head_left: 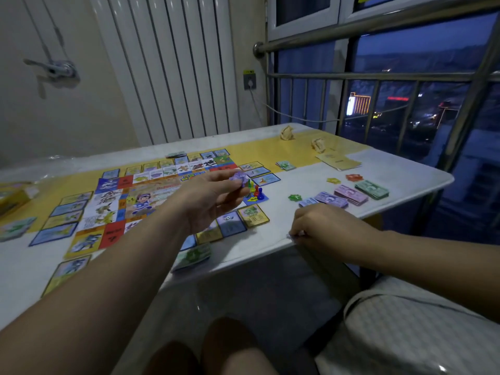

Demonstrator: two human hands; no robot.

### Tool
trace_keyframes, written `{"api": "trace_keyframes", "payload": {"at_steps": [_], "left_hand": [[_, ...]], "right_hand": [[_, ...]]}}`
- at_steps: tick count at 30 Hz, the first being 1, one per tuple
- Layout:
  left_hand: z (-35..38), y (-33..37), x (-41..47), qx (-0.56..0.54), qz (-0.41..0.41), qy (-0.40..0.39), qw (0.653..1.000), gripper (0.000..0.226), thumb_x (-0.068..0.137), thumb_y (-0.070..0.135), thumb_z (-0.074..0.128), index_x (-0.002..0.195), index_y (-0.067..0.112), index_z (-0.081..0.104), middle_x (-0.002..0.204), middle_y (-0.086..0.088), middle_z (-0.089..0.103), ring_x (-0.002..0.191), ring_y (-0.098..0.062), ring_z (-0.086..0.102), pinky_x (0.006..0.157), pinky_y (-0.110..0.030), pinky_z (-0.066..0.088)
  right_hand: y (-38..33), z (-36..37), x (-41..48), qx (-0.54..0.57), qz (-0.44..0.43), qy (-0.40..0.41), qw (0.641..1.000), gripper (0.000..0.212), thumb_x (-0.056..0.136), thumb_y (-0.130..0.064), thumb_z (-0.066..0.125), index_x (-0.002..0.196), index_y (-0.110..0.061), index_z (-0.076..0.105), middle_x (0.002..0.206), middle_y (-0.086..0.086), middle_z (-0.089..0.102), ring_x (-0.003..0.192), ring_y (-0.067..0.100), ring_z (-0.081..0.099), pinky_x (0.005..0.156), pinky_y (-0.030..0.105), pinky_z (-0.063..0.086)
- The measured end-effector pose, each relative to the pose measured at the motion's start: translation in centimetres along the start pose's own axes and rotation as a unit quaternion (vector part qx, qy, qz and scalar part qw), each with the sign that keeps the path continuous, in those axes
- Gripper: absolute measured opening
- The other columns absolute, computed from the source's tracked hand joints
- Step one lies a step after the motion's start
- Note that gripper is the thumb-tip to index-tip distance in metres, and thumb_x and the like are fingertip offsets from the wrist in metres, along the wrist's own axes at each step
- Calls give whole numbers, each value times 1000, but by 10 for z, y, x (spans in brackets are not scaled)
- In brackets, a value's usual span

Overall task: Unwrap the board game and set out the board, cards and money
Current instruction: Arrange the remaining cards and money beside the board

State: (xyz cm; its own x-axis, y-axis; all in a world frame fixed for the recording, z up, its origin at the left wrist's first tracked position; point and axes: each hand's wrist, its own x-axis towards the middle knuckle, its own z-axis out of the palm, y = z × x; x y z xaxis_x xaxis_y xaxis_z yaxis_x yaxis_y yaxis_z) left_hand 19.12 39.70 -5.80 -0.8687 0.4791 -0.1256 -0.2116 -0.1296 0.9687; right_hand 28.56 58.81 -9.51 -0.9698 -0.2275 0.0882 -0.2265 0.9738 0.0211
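The game board (151, 193) lies flat on the table (405, 169), ringed by picture cards (253, 215). Coloured pawns (254, 189) stand on its right corner. My left hand (205, 201) hovers above the board and pinches several small purple tokens (239, 178) in its fingertips. My right hand (319, 228) rests at the table's near edge, fingers curled on a small pale purple piece (293, 235). Stacks of paper money (349, 194) in purple, pink and green lie to the right. Green (295, 197), yellow (333, 180) and red tokens (354, 177) lie nearby.
A yellow game box (12, 197) sits at the far left, a green card stack (193, 255) at the near edge. Crumpled wrapping (287, 133) and a yellow booklet (338, 161) lie at the back right. A metal window railing (378, 77) stands behind; a cushioned seat (411, 326) is beside me.
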Motion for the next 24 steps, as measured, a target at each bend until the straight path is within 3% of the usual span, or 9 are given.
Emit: {"api": "trace_keyframes", "payload": {"at_steps": [4, 8, 13, 16, 19, 21, 24], "left_hand": [[-22, 3, -21, -16, 11, 33, 999, 15, 90, -3, 54, 93, 9, 61, 68, -2, 71, 63, -9, 70, 58, -18, 56], [-56, 6, -42, -10, 12, 67, 998, 15, 93, -2, 49, 97, 7, 60, 65, -2, 70, 61, -7, 69, 56, -17, 56], [-88, 6, -64, -36, 4, 108, 994, 17, 94, 1, 48, 95, 11, 61, 65, -3, 69, 60, -7, 68, 55, -16, 55], [-101, 7, -75, -57, -4, 126, 990, 14, 95, 2, 49, 95, 10, 60, 67, -5, 70, 61, -8, 69, 54, -17, 56], [-105, 3, -83, -57, -16, 128, 990, 12, 94, 2, 50, 97, 9, 60, 65, -6, 70, 60, -8, 69, 54, -18, 55], [-103, 1, -84, -48, -26, 116, 992, 13, 93, 2, 51, 96, 9, 61, 66, -6, 70, 60, -8, 69, 52, -17, 55], [-96, -2, -81, -26, -42, 88, 995, 12, 91, 3, 55, 95, 9, 65, 70, -6, 71, 63, -8, 69, 55, -18, 55]], "right_hand": [[-10, -12, -1, 39, -37, 76, 996, 19, 94, -21, 55, 105, -19, 70, 101, -2, 68, 91, 14, 60, 81, 30, 49], [-50, -16, 20, 107, -144, 207, 962, 10, 83, -12, 65, 90, -14, 73, 80, 1, 71, 68, 15, 64, 61, 26, 50], [-100, 5, 55, 72, -230, 250, 938, 9, 74, -14, 63, 73, -15, 72, 63, 2, 67, 59, 24, 61, 44, 30, 48], [-105, 16, 65, 43, -254, 222, 940, 7, 71, -15, 67, 72, -17, 73, 64, 0, 69, 59, 24, 61, 47, 26, 45], [-102, 16, 63, 41, -256, 167, 951, 12, 76, -21, 67, 85, -20, 76, 80, -3, 73, 70, 21, 65, 57, 28, 48], [-101, 7, 60, 80, -213, 174, 958, 19, 84, -24, 64, 100, -20, 74, 94, -4, 73, 84, 17, 63, 68, 30, 49], [-106, -15, 62, 204, -139, 187, 951, 27, 89, -32, 62, 114, -23, 67, 100, -13, 66, 87, 0, 56, 72, 13, 40]]}}
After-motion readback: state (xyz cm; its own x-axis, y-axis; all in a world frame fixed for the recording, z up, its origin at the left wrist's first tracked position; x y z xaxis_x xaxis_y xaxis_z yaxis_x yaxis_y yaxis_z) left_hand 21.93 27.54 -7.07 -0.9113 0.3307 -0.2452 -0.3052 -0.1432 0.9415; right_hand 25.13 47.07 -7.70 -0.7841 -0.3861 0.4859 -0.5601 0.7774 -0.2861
